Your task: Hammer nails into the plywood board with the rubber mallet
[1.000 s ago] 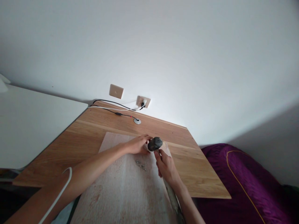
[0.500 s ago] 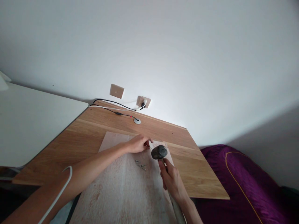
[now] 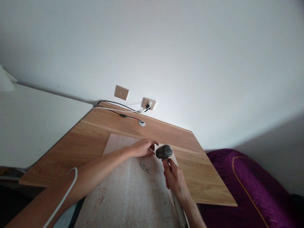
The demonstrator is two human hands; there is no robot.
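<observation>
My right hand (image 3: 176, 179) is wrapped round the handle of a mallet (image 3: 164, 152), its dark, rounded head held up over the far right part of a pale wooden board (image 3: 123, 190). Just left of that head, my left hand (image 3: 144, 148) rests low at the board's far end, thumb and forefinger curled together in a pinch. A small pale, thin piece, perhaps a screw or nail, shows at these fingertips; most of it is hidden. Several loose metal screws (image 3: 146, 168) lie on the board below my left hand.
The board lies on a wooden desk (image 3: 206, 177) against a white wall. Cables (image 3: 118, 109) run along the back to a wall socket (image 3: 149, 104), near a cable grommet (image 3: 142, 123). A white surface (image 3: 42, 126) adjoins at left; purple fabric (image 3: 237, 177) is at right.
The whole view has shifted slightly, so things appear a little further right. The mallet head has risen slightly beside my left hand. Both hands keep their grips.
</observation>
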